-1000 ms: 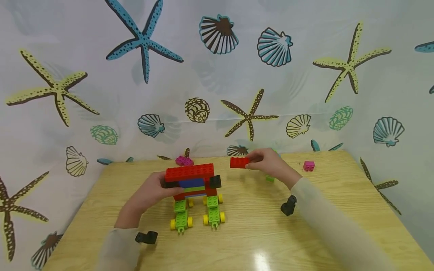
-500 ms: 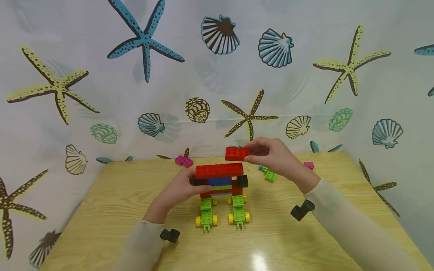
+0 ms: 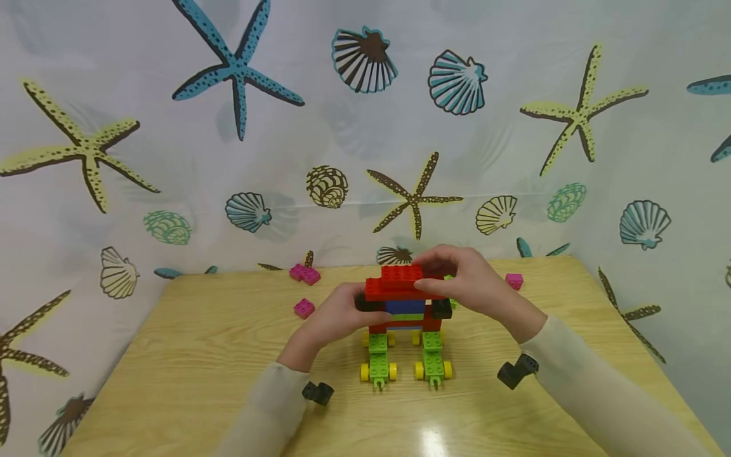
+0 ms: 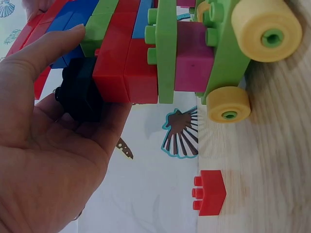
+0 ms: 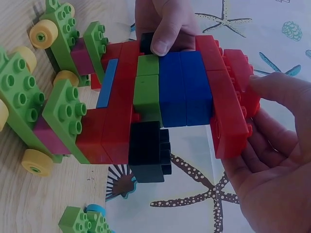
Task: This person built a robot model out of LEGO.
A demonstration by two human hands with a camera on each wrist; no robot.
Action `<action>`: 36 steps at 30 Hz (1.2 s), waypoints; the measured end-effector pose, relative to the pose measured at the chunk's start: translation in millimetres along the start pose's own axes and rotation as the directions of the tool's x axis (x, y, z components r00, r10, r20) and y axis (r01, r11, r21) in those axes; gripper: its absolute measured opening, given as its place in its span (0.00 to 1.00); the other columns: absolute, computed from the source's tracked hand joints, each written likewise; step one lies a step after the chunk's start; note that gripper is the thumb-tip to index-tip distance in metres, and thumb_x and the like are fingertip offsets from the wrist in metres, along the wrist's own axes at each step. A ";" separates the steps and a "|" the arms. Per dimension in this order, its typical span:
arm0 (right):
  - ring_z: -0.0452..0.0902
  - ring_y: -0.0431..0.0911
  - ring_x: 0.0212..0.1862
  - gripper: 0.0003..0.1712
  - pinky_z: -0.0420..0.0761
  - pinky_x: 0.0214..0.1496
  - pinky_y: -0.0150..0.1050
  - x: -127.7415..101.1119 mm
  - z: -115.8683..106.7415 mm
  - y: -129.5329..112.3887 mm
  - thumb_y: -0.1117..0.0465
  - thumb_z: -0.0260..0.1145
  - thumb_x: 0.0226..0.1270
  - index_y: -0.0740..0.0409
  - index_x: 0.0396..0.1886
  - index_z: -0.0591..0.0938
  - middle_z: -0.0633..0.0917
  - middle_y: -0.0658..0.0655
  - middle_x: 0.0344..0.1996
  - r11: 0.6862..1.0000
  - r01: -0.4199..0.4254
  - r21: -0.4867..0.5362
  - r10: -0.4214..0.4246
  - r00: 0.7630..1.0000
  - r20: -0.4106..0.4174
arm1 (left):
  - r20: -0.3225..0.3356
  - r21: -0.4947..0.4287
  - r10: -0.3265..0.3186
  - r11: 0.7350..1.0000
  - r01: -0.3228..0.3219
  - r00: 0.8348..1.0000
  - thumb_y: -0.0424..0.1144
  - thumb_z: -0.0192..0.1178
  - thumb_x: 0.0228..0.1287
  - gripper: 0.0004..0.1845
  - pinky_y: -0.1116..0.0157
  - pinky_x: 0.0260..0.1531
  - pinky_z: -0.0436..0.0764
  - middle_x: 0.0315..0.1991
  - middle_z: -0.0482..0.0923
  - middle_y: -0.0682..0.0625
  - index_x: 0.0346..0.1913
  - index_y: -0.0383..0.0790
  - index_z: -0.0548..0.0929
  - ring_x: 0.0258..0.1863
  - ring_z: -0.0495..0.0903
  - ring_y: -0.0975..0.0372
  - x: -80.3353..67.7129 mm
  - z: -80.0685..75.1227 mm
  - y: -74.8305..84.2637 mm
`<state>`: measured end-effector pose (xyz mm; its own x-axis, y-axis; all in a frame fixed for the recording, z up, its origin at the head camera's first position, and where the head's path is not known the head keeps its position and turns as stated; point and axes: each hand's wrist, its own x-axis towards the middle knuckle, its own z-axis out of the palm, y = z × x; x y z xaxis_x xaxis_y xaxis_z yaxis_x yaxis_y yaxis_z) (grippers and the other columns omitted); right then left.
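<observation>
My left hand [image 3: 345,314] grips the left side of a toy brick vehicle [image 3: 405,307], its thumb in front on the blue and green bricks. The vehicle has a red roof, black side bricks [image 5: 146,150] and green wheel bases [image 4: 226,63] with yellow wheels. On the roof sits a smaller red brick [image 3: 401,274]. My right hand [image 3: 471,282] pinches this brick at its right end, thumb in front. In the right wrist view the red brick [image 5: 240,73] lies against the roof studs; whether it is fully pressed on, I cannot tell.
Pink bricks [image 3: 304,274] lie at the table's back left, with another pink brick [image 3: 304,308] nearer. One more pink brick [image 3: 514,280] is at the back right. Green pieces [image 5: 77,221] lie behind my right hand. A red brick [image 4: 212,192] shows on the table.
My left hand has moved the vehicle to the right. My right hand has brought the red brick from beside it, over and down onto the roof. A pink brick at left is now uncovered.
</observation>
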<state>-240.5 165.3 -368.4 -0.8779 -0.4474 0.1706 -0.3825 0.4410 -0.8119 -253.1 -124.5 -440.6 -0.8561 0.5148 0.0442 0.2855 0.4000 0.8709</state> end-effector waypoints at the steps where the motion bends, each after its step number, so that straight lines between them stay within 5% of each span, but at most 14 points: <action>1: 0.89 0.52 0.58 0.23 0.88 0.63 0.46 -0.1 0.0 0.4 0.57 0.76 0.78 0.57 0.68 0.87 0.92 0.59 0.59 1.000 0.001 -0.002 -0.001 1.000 0.001 | 0.002 -0.007 0.000 1.000 0.000 1.000 0.46 0.76 0.75 0.26 0.46 0.70 0.87 0.64 0.91 0.47 0.72 0.45 0.86 0.59 0.91 0.54 -0.3 0.3 0.3; 24: 0.89 0.53 0.61 0.25 0.87 0.69 0.57 -4.6 -1.8 0.7 0.56 0.77 0.77 0.55 0.70 0.86 0.91 0.59 0.63 0.999 0.030 -0.043 -0.029 0.999 0.026 | 0.008 -0.024 0.005 1.000 -0.004 1.000 0.45 0.75 0.76 0.26 0.46 0.71 0.87 0.65 0.91 0.46 0.72 0.45 0.86 0.60 0.91 0.54 -2.9 2.3 0.6; 36: 0.86 0.50 0.54 0.21 0.88 0.56 0.43 15.6 11.7 -10.2 0.53 0.77 0.77 0.52 0.65 0.90 0.90 0.56 0.60 0.997 0.048 -0.064 -0.045 0.998 0.049 | 0.008 -0.027 0.019 0.999 -0.019 1.000 0.42 0.75 0.75 0.26 0.47 0.71 0.87 0.65 0.91 0.47 0.72 0.44 0.86 0.59 0.91 0.54 0.4 2.7 1.7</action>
<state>-246.9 144.7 -364.0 -0.8447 -0.5043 0.1794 -0.4421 0.4682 -0.7651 -251.8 -121.6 -440.4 -0.8470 0.5286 0.0569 0.2900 0.3696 0.8828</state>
